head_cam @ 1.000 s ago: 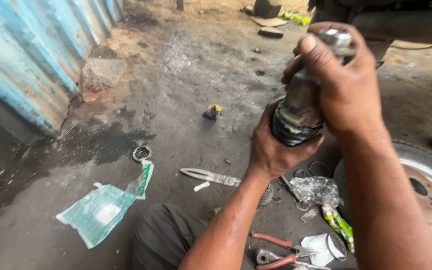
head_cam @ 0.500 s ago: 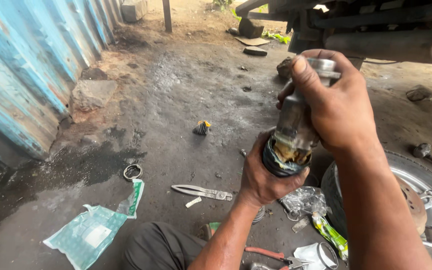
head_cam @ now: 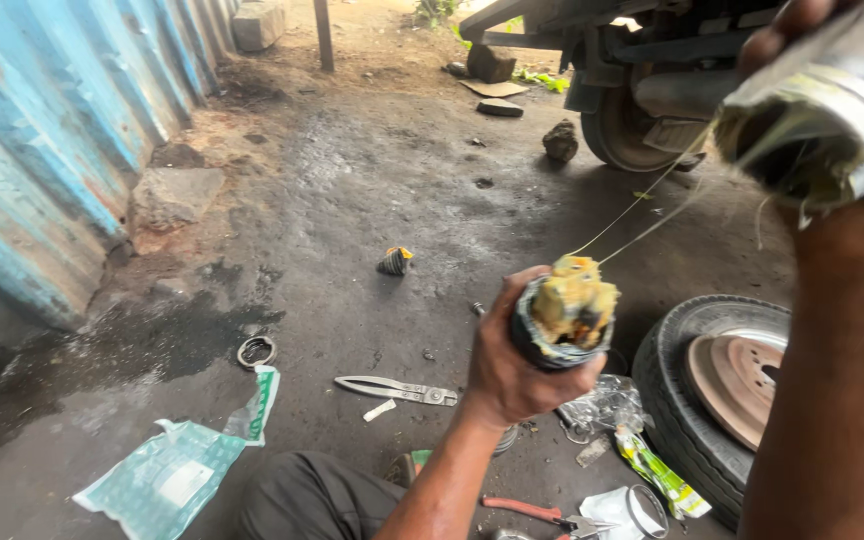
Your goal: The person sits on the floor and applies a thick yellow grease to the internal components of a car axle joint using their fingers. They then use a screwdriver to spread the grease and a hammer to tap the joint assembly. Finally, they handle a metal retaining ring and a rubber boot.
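Note:
My left hand (head_cam: pixel 512 365) grips a black rubber boot (head_cam: pixel 552 335) packed with yellow grease, mouth facing up. My right hand (head_cam: pixel 802 30) is raised at the top right, holding a metal joint housing (head_cam: pixel 822 110) whose open end is smeared with the same grease. Thin strands of grease stretch between the two parts, which are apart. My right forearm fills the right edge of the view.
Pliers (head_cam: pixel 397 390) lie on the oily concrete floor beside a metal ring (head_cam: pixel 256 351), a green plastic packet (head_cam: pixel 167 480) and a small greasy part (head_cam: pixel 395 261). A wheel (head_cam: pixel 722 385) lies at right. Red-handled pliers (head_cam: pixel 527 510) are near my knee. Blue corrugated wall (head_cam: pixel 42 130) at left; a vehicle (head_cam: pixel 632 90) behind.
The housing and the boot were together in both hands; now my right hand has lifted the housing up and to the right, leaving the grease-filled boot in my left hand.

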